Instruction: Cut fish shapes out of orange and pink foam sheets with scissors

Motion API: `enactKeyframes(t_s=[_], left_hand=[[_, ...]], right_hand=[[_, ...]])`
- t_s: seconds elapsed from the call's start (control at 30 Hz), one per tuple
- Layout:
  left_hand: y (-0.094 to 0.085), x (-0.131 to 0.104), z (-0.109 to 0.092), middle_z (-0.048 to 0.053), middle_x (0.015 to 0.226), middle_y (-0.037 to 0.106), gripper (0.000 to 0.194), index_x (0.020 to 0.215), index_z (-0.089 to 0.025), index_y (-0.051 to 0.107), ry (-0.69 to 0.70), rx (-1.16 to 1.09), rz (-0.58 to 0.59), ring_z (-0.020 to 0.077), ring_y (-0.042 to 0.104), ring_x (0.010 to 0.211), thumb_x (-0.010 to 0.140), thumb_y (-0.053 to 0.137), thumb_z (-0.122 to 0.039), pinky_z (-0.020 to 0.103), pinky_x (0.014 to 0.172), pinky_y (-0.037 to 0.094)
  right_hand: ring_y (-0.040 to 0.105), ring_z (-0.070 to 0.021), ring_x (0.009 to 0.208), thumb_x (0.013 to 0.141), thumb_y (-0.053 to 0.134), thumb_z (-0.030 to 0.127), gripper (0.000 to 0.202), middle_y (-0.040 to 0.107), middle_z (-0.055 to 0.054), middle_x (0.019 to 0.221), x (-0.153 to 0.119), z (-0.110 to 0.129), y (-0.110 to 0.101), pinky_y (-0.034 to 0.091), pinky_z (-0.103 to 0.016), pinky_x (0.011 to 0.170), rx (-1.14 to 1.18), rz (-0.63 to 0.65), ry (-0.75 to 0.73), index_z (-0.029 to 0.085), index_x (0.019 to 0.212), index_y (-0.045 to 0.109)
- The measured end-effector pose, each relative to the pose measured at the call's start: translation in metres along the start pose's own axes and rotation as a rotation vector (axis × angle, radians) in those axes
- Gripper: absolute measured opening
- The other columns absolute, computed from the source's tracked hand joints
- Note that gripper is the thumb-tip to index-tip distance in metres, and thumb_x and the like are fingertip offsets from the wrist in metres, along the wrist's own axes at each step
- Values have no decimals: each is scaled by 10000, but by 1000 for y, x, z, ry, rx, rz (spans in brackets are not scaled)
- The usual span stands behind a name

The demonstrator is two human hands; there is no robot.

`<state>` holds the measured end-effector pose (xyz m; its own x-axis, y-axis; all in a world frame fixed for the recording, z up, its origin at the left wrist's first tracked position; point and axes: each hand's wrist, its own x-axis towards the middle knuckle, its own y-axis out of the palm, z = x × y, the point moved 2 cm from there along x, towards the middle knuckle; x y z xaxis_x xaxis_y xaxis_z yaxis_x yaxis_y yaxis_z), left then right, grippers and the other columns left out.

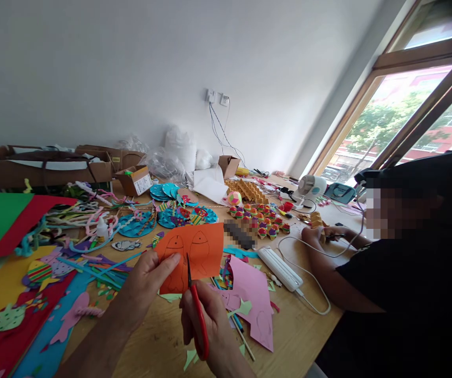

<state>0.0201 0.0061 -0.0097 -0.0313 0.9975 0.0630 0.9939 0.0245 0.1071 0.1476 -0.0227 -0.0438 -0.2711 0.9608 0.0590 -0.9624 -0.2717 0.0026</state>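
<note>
My left hand [151,273] pinches the left side of an orange sheet [206,249] with two fish outlines drawn on it, thumb on top. Held upright above the table, the sheet faces me. My right hand [210,320] is closed round the red handles of scissors [199,315]. Their dark blades point up at the sheet's lower middle, between the two outlines; whether they are parted is hard to tell. Below and to the right lies a pink sheet [249,294] with drawn shapes, with a green scrap on it.
A white power strip [280,269] and its cable lie right of the pink sheet. Painted egg-carton pieces [261,218] and blue discs [135,223] stand behind. Coloured sheets [48,299] cover the left. At the right, a person [415,262] holds a carton piece.
</note>
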Motion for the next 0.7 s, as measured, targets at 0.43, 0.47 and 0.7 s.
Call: enactKeyframes(t_s=[0.43, 0.47, 0.7], left_hand=[[1, 1, 7, -26, 571, 640, 254, 617, -186, 642, -95, -108, 77, 177, 583, 574, 722, 661, -417, 268, 565, 457], [1, 0, 7, -28, 578, 648, 245, 636, -184, 650, -109, -113, 73, 174, 584, 574, 717, 670, -413, 267, 569, 462], [7, -6, 10, -24, 594, 666, 231, 690, -172, 658, -176, -165, 133, 182, 609, 589, 725, 693, -397, 287, 602, 485]], right_hand=[[334, -58, 334, 867, 485, 577, 425, 405, 91, 410, 0, -5, -2, 278, -160, 352, 15, -8, 25, 204, 667, 443], [343, -61, 343, 856, 484, 603, 445, 413, 86, 412, 0, -2, -2, 285, -163, 358, 6, -14, 31, 204, 665, 443], [333, -57, 339, 827, 461, 690, 519, 400, 82, 409, -3, -5, -5, 277, -165, 361, 18, -42, 5, 205, 646, 431]])
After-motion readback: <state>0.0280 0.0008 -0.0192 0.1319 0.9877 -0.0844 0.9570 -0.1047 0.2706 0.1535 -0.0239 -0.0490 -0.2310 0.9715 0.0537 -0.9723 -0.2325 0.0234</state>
